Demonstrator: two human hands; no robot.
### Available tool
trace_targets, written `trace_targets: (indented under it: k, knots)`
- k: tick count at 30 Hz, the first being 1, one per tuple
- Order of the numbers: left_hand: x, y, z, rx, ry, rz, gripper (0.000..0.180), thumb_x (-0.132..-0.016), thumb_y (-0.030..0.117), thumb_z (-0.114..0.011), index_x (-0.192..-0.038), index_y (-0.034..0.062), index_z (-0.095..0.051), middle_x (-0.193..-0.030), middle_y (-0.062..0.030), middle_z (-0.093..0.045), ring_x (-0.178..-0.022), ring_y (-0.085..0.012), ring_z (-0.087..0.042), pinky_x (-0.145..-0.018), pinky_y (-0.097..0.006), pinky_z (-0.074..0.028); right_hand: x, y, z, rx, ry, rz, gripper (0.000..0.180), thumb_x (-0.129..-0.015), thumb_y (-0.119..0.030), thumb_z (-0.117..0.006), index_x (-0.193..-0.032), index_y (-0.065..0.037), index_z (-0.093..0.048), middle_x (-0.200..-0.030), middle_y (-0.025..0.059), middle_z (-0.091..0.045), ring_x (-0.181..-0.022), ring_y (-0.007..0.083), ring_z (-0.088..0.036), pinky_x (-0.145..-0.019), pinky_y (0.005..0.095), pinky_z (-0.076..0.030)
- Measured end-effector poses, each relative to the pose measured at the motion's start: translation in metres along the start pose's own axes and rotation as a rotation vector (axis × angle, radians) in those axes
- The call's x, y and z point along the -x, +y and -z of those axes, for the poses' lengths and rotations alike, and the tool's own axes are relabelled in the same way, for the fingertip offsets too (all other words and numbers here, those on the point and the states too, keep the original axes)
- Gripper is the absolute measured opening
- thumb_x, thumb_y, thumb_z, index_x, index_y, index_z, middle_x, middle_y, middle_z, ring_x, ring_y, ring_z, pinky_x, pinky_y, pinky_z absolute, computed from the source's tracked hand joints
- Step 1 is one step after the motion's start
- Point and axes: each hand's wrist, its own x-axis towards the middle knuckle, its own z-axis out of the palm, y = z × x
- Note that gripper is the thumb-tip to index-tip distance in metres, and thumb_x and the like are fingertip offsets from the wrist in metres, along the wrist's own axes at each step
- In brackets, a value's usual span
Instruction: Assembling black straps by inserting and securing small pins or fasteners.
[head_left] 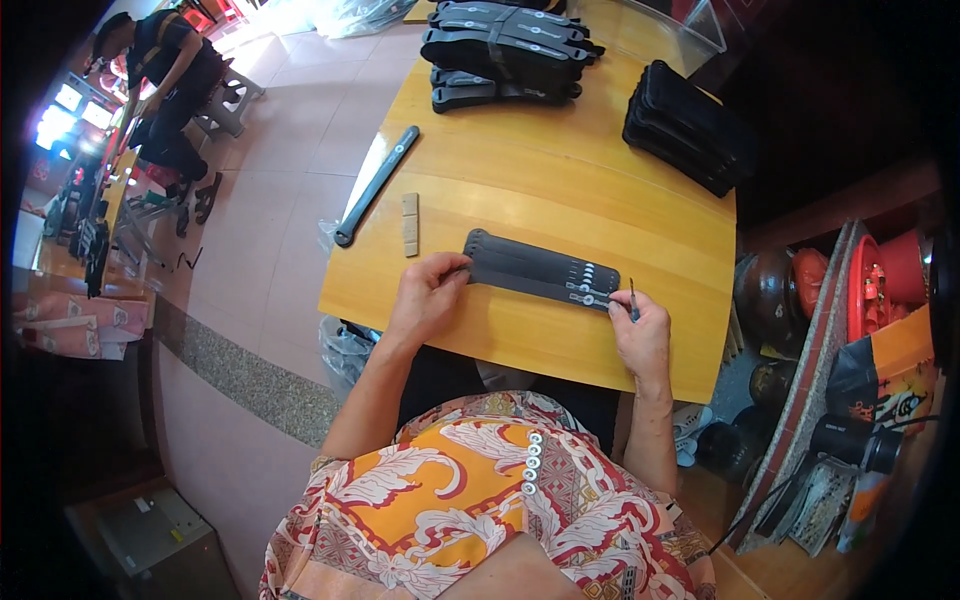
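Several flat black straps lie side by side on the table in front of me, with rounded left ends and pale printed marks near their right ends. My left hand pinches the left end of the nearest strap. At its right end is my right hand, closed around a small slim tool with a thin dark tip pointing up. The right fingertips also touch or nearly touch that strap's end; the exact contact is too small to tell.
A single dark strap and a small tan strip lie left on the wooden table. Bundled straps and a black stack stand farther back. Right of the table are jars and a red basin. Another person sits far left.
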Motion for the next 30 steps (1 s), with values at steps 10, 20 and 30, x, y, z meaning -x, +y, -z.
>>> trace_targets:
  k: [10,20,30]
  knots:
    - [-0.008,0.007,-0.008,-0.288,0.141,-0.034,0.016,-0.075,0.004,-0.065,-0.089,-0.0029,-0.058,-0.066,-0.0105,-0.06,-0.061,-0.0144,-0.057,-0.058,-0.028,-0.047,-0.007,-0.008,-0.005,0.103,0.041,-0.038,0.011,-0.077,-0.007,-0.064,-0.082,0.002,-0.062,-0.063,0.0113,-0.06,-0.056,0.0144,-0.056,-0.055,0.0285,-0.045]
    - [-0.011,0.004,-0.01,-0.3,0.169,-0.062,0.011,-0.076,0.005,-0.065,-0.083,-0.0016,-0.061,-0.062,-0.0109,-0.061,-0.058,-0.0152,-0.059,-0.056,-0.029,-0.047,-0.01,-0.007,-0.004,0.117,0.038,-0.11,0.012,-0.076,-0.008,-0.065,-0.081,0.002,-0.063,-0.063,0.0123,-0.061,-0.056,0.0155,-0.058,-0.056,0.0285,-0.046]
    - [-0.01,0.008,-0.012,-0.324,0.206,-0.119,0.008,-0.074,0.004,-0.063,-0.078,-0.0022,-0.06,-0.06,-0.0166,-0.058,-0.055,-0.0267,-0.06,-0.053,-0.034,-0.047,-0.012,-0.006,-0.008,0.123,0.033,-0.109,0.015,-0.075,-0.01,-0.066,-0.083,0.002,-0.063,-0.069,0.0142,-0.064,-0.062,0.0199,-0.064,-0.059,0.0301,-0.048]
